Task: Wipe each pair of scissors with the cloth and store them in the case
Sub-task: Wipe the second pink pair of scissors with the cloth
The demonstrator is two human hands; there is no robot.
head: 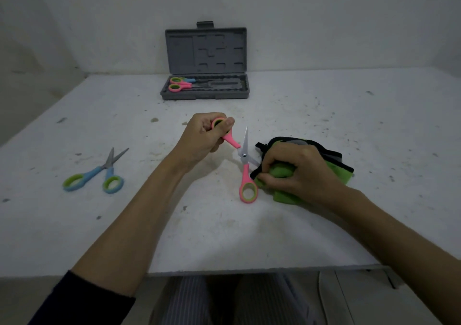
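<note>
Left hand [203, 135] grips pink scissors [245, 161] (opened wide) — right hand [294, 171] clutches cloth [343, 174], hiding one blade.

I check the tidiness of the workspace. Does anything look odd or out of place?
Nothing damaged or spilled. The blue scissors lie open on the table, away from the case, not yet stored. The tabletop is speckled with dark marks.

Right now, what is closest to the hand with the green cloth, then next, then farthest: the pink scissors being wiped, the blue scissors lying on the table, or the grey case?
From the right hand:
1. Pink scissors, touching the cloth, just left of the hand.
2. Grey case, at the table's back, against the wall.
3. Blue scissors, far left on the table.
</note>
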